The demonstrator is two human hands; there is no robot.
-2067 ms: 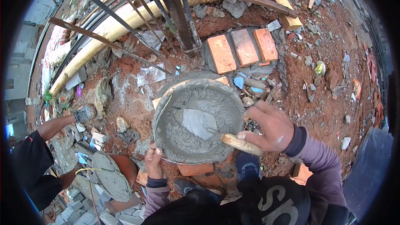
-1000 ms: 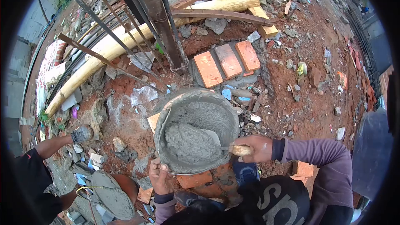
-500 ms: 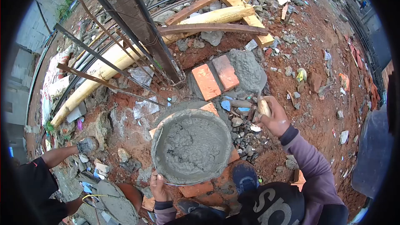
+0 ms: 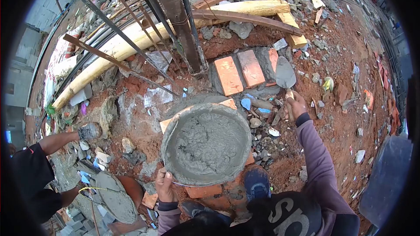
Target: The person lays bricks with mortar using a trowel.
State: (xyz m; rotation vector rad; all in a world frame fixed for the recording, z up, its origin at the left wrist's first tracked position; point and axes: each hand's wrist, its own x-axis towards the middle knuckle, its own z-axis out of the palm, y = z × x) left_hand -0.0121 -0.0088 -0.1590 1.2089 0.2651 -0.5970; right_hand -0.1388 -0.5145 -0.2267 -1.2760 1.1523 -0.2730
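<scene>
My right hand [image 4: 295,104] is closed around the wooden handle of a trowel [image 4: 285,73], its blade grey with mortar. The blade lies against the right side of a partly covered brick [image 4: 273,59]. Two more orange bricks [image 4: 229,75] sit to its left, with grey mortar [image 4: 263,57] around and between them. With its fingers at the near left rim, my left hand [image 4: 165,186] grips a round basin [image 4: 164,148] of wet mortar [image 4: 209,142]. The basin rests on bricks in front of my feet.
Behind the bricks rises a steel post [image 4: 177,22] with leaning bars. Wooden beams [image 4: 249,19] and rubble lie beyond. A co-worker's arm [image 4: 59,140] reaches in at left, near another mortar container [image 4: 116,196]. Stones [image 4: 262,153] lie right of the basin.
The trowel has moved forward from beside the mortar mound to the right-hand brick, whose face now shows. The mortar there is spread lower. My left hand stays on the basin rim.
</scene>
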